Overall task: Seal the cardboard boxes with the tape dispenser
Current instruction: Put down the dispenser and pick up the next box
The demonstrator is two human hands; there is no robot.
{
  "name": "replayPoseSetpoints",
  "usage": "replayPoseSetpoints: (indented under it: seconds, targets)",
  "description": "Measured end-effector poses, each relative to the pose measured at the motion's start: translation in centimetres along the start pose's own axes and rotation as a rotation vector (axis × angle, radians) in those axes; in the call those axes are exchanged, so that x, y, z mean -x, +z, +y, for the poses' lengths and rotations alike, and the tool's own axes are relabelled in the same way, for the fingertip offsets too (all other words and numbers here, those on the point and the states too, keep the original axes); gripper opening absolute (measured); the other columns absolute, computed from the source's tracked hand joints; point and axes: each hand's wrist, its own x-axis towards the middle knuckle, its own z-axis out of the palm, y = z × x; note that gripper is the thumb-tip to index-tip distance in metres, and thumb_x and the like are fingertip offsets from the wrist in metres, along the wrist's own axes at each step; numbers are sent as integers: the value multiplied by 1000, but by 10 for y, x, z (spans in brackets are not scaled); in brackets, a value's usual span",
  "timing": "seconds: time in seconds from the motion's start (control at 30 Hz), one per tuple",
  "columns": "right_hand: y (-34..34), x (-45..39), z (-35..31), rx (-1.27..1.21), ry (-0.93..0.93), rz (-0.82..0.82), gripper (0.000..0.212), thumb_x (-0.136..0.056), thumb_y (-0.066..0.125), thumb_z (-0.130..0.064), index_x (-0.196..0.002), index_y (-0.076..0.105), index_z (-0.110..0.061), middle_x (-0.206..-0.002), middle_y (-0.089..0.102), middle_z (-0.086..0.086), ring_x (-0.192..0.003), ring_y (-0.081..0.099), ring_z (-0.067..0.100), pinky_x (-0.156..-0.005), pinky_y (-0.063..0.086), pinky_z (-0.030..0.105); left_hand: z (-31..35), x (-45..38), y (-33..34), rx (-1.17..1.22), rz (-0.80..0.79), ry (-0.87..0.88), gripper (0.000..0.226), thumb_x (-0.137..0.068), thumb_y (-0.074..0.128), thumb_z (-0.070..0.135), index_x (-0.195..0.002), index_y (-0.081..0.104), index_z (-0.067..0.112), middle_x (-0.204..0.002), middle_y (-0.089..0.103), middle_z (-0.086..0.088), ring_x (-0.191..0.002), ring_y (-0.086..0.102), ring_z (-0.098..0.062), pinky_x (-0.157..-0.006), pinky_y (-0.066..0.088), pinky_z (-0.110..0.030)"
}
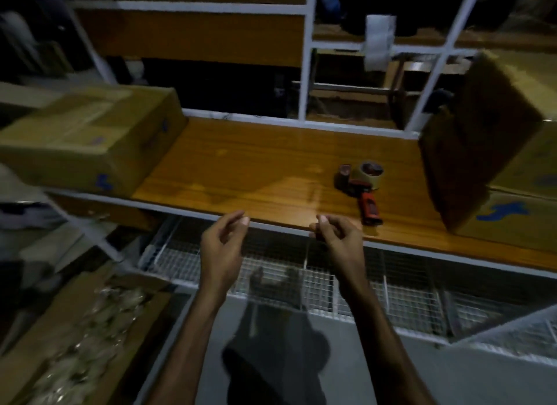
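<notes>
Tape dispenser [363, 187] lies on bench [241, 169], just ahead of our right hand [337, 232]; left hand [224, 242] too hangs loose, holding nothing. Risk: tilted box [479, 139] on the right tips as we reach

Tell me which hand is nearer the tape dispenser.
Right. The right hand hovers at the shelf's front edge, just left of the tape dispenser handle. The left hand hangs farther left along the same edge, beyond the right one.
</notes>
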Motion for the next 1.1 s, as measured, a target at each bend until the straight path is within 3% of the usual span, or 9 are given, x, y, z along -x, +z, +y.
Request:
replayPoseSetpoints:
  seconds: [0.27, 0.6, 0.8, 0.97, 1.1]
  targets:
    - [184, -28, -34, 50, -30, -267, 18, -109, 56, -33, -121, 67, -23, -108, 76, 0, -100, 74, 14, -86, 60, 30, -1, -46, -147, 57, 275, 29, 32, -100, 68, 39, -129, 71, 27, -119, 75, 9, -114, 69, -11, -99, 59, -48]
    - [339, -132, -43, 187, -249, -390, 18, -110, 53, -30, -121, 66, -24, -109, 73, -4, -99, 71, 11, -85, 59, 30, -13, -146, -216, 53, 433, 42, 32, -103, 65, 37, -133, 69, 28, -124, 70, 13, -115, 65, -4, -100, 58, -44]
    - [428, -248, -42, 294, -418, -454, 21, -111, 54, -34, -115, 67, -18, -105, 72, 1, -97, 70, 16, -87, 60, 44, -20, -236, -224, -52, 545, 40, 36, -104, 62, 37, -138, 66, 22, -114, 63, 25, -103, 57, 14, -88, 51, -17]
    - [499, -348, -60, 388, -397, -516, 28, -112, 54, -33, -126, 65, -11, -115, 68, 17, -101, 67, 34, -87, 55, 56, -29, -310, -222, -138, 645, -34, 39, -105, 61, 39, -142, 62, 27, -139, 63, 7, -124, 59, -13, -100, 50, -30]
    - [548, -419, -68, 468, -407, -542, 29, -109, 60, -33, -126, 68, -12, -127, 69, 7, -115, 65, 27, -97, 54, 47, -46, -350, -223, -440, 754, -25, 35, -104, 63, 36, -138, 63, 27, -155, 50, 4, -141, 45, -19, -115, 42, -47]
